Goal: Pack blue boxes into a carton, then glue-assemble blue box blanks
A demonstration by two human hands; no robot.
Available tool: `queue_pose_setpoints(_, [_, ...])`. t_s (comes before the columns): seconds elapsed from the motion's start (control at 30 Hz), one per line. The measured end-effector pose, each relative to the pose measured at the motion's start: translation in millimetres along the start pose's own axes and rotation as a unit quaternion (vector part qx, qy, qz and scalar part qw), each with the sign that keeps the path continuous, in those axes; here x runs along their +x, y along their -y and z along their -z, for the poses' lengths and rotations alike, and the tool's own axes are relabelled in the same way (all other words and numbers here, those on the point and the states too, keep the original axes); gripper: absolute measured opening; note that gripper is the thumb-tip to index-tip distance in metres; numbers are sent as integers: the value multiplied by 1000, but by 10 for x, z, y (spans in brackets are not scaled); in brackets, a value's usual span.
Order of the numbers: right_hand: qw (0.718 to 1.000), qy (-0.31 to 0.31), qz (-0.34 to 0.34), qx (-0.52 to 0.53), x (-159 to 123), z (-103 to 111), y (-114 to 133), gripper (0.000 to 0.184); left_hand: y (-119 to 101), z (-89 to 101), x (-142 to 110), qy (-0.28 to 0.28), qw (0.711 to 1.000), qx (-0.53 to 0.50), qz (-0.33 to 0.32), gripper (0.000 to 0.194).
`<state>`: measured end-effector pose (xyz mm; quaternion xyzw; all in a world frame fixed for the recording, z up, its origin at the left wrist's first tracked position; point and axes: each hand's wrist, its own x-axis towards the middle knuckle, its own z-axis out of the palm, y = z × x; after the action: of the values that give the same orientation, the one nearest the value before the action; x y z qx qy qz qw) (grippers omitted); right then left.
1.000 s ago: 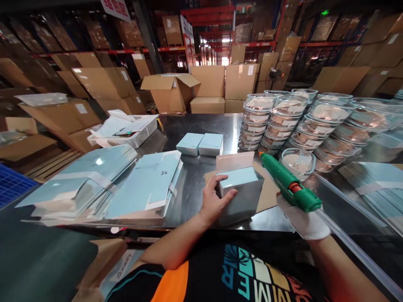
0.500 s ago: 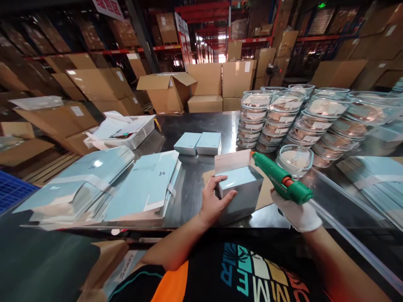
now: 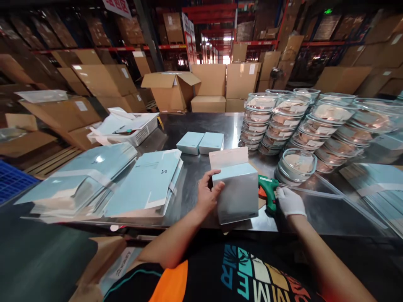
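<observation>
My left hand [image 3: 208, 193] grips the left side of a pale blue carton box [image 3: 236, 192] whose top flap stands open, lifted a little off the steel table [image 3: 201, 126]. My right hand [image 3: 289, 201], in a white glove, rests on a green glue gun [image 3: 267, 191] lying on the table just right of the box, its nozzle hidden behind the box. A brown cardboard sheet lies under the box.
Flat blue carton blanks [image 3: 147, 180] lie in piles at the left. Two closed blue boxes [image 3: 200, 142] sit mid-table. Stacks of clear lidded containers [image 3: 292, 121] fill the right; one [image 3: 297, 161] stands alone. A white basket [image 3: 132, 128] holds papers. Cardboard cartons [image 3: 217, 82] stand behind.
My right hand lowered the glue gun from above the box flap down onto the table. My left hand lifted and tilted the box toward me.
</observation>
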<state>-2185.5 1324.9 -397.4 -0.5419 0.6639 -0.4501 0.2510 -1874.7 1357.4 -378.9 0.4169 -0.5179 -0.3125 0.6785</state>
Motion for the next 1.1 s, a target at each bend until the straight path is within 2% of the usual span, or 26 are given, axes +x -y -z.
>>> queue_pose_setpoints(0.07, [999,-14,28,-22,10,18,114,44,3,-2,13,14,1000,-8,-5,71])
queue_pose_setpoints(0.1, [999,0,50,4,-2,-10,221,48,5,-10,14,21,1000,-11,-6,70])
queue_pose_setpoints(0.2, [975,112,102,166,-60,-203,640,72,21,-43,3,49,999,-18,-9,71])
queue_pose_setpoints(0.27, [957,183,104,202,-76,-333,879,71,45,-52,-3,69,997,-11,-15,73])
queue_pose_setpoints(0.33, [953,217,102,184,-72,-395,1000,63,81,-45,-4,84,996,6,-20,74])
queue_pose_setpoints(0.43, [940,247,148,185,-60,-340,944,64,138,-30,10,99,994,16,-38,72])
queue_pose_setpoints(0.5, [926,261,203,179,-60,-254,820,69,161,-28,32,86,994,-13,-64,65])
queue_pose_setpoints(0.53, [921,263,231,170,-65,-213,754,68,161,-25,48,75,993,-38,-79,63])
queue_pose_setpoints(0.6, [910,256,290,147,-87,-153,645,52,132,-1,94,72,989,-74,-107,60])
queue_pose_setpoints(0.67, [892,260,343,136,-128,-128,585,32,66,53,150,137,981,-53,-126,55])
queue_pose_setpoints(0.73, [875,277,375,129,-178,-124,579,24,-16,126,202,236,962,4,-136,48])
queue_pose_setpoints(0.8, [866,292,385,125,-221,-125,612,25,-86,192,243,305,942,40,-137,38])
queue_pose_setpoints(0.87, [862,299,390,123,-244,-121,664,27,-125,235,272,323,935,52,-133,32])
queue_pose_setpoints(1.03, [864,291,395,114,-261,-147,672,29,-78,255,277,324,936,54,-124,35])
queue_pose_setpoints(1.1, [888,262,360,114,-305,-212,556,42,29,244,212,280,951,46,-120,53])
